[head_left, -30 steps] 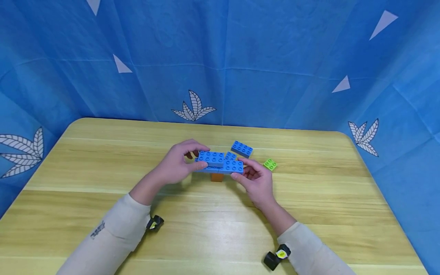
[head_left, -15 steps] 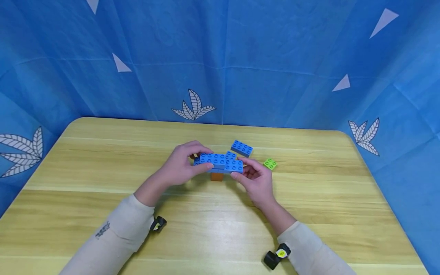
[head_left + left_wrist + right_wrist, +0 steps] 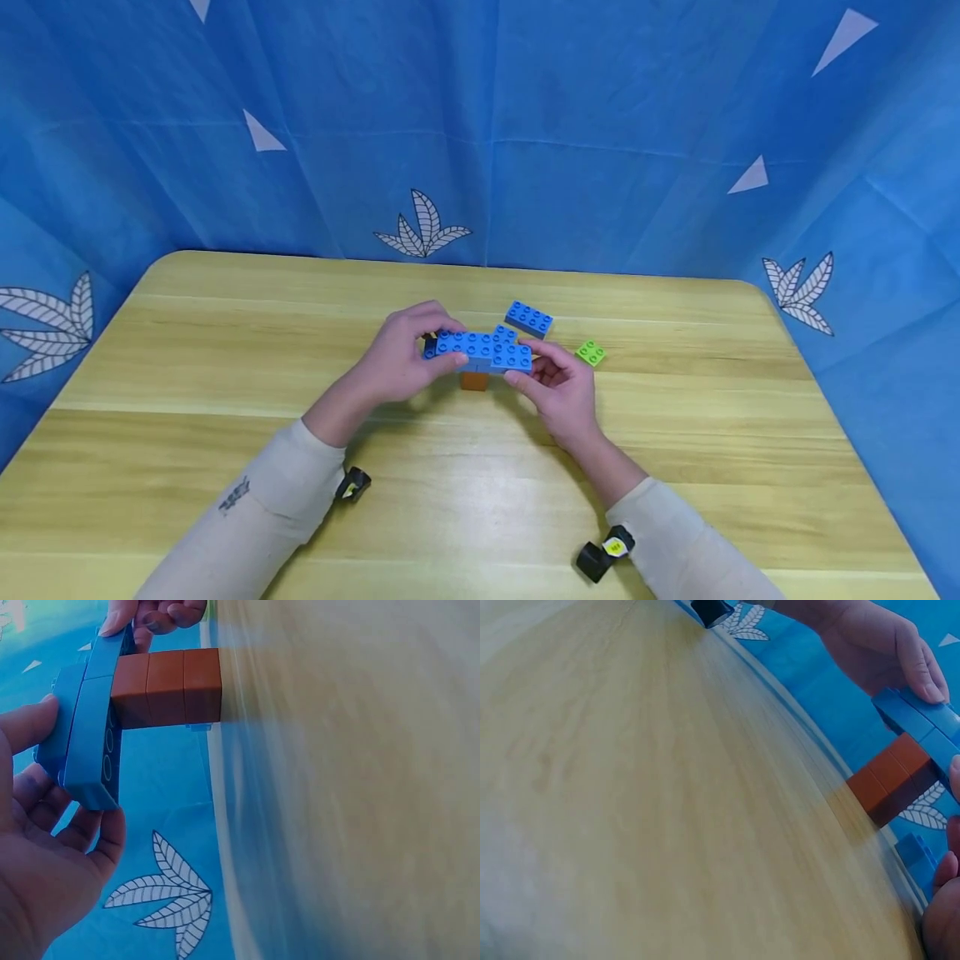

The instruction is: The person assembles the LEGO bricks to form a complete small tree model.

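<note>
My left hand pinches a long blue toy building brick between thumb and fingers. That brick lies across the top of two lower blue bricks set end to end. Beneath them stands a column of three brown bricks, upright on the table. My right hand grips the right end of the lower blue layer. Behind the upper brick, a smaller patch of blue studs shows; how it joins the rest cannot be told. The left hand's fingertips are partly hidden behind the bricks.
A loose blue brick lies behind the build, and a small green brick lies to the right of it. The wooden table ends at a blue patterned curtain at the back.
My left hand has shifted slightly right, carrying the upper blue brick right and seemingly down along the lower bricks. My right hand holds nearly the same place.
</note>
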The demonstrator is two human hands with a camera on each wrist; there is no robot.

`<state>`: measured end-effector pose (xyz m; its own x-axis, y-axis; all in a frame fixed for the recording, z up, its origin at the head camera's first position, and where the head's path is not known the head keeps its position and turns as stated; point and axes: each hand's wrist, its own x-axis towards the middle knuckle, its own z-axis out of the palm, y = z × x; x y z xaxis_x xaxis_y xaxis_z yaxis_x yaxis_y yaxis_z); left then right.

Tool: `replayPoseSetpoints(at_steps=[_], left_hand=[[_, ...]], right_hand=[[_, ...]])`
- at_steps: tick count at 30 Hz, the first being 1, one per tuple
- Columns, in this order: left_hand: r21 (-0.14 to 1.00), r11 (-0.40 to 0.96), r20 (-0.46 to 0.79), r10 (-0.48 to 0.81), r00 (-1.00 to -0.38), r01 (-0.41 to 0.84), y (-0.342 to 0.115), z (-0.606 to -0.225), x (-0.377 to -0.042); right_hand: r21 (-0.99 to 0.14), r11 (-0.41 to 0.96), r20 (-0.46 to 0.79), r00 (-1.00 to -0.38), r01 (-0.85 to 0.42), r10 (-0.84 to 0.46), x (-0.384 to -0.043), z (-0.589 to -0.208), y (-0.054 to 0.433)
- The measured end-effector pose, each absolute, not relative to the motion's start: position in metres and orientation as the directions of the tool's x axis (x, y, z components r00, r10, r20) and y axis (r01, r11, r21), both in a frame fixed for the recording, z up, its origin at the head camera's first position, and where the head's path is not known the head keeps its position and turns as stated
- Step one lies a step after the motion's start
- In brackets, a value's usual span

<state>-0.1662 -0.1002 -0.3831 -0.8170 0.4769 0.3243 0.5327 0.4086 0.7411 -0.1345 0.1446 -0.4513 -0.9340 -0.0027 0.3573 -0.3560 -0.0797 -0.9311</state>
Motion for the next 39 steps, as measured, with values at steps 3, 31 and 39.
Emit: replayPoseSetpoints(at_steps=[3, 31, 39], left_hand=[[0.737, 0.421, 0.319, 0.474, -0.821, 0.530, -0.100, -0.382, -0.167], [0.766, 0.398, 0.279, 0.501, -0.819, 0.505, -0.109, -0.393, -0.164], [0.771, 0.405, 0.268, 0.493, -0.827, 0.492, -0.107, -0.393, -0.164]], right_hand=[[-0.934, -0.074, 0.350, -0.937, -0.349, 0.001, -0.135, -0.450, 0.143], [-0.881, 0.470, 0.117, -0.987, -0.052, 0.112, -0.155, -0.443, 0.168], [-0.815, 0.577, 0.178, -0.970, -0.051, 0.166, -0.172, -0.444, 0.164]])
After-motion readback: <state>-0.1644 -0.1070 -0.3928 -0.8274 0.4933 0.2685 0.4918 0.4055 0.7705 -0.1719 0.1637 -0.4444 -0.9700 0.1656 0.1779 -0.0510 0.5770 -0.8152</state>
